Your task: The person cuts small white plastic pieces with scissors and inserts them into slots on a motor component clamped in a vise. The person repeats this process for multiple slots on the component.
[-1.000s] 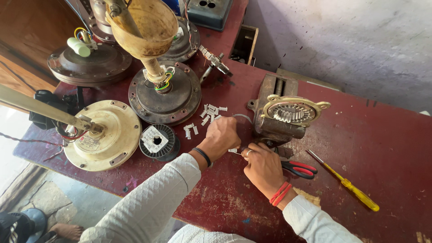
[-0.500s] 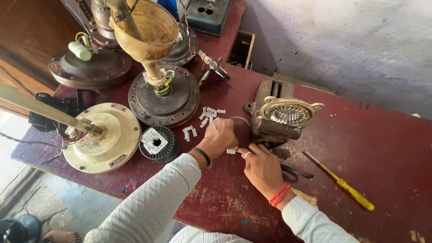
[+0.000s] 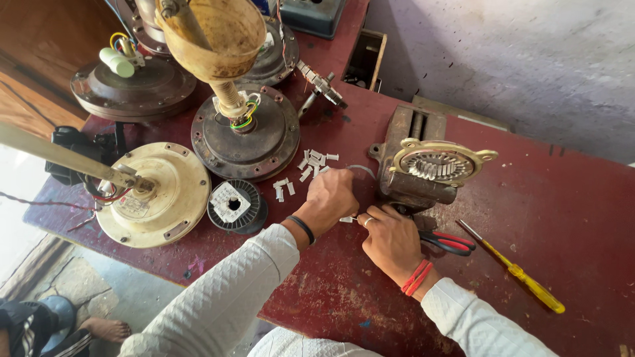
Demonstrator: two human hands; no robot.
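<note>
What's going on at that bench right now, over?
Left hand and right hand both pinch one small white strip. More white strips lie just beyond. Red-handled scissors beside right hand.

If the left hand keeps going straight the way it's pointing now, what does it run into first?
The left hand points up and away across the table. First in that line seems to be the scatter of small white pieces, then the dark round motor housing; depth is hard to judge.

dark red table (image 3: 562,198); yellow screwdriver (image 3: 522,281); red/black scissors (image 3: 450,242); cream fan motor (image 3: 162,195); white paper bits (image 3: 311,165).
</note>
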